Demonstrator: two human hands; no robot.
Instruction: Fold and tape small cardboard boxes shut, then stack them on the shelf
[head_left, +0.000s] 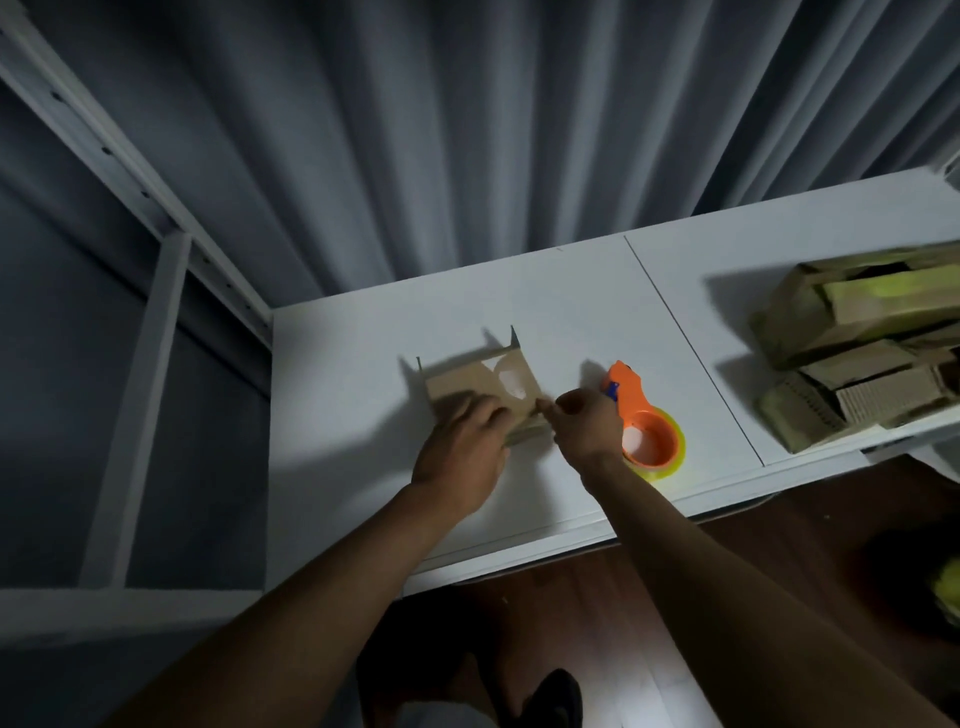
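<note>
Mid-frame on the white bench (571, 291), the left hand (460, 457) presses flat on a small cardboard box (483, 387); the right hand (587, 428) pinches its right edge (orange tape dispenser (641, 415) just beside).

Background: curtain, surface, floor
Grey pleated curtain (467, 130) hangs behind the white surface (571, 312); dark wood floor (779, 571) below, with a black shoe (556, 696) at bottom edge.
</note>
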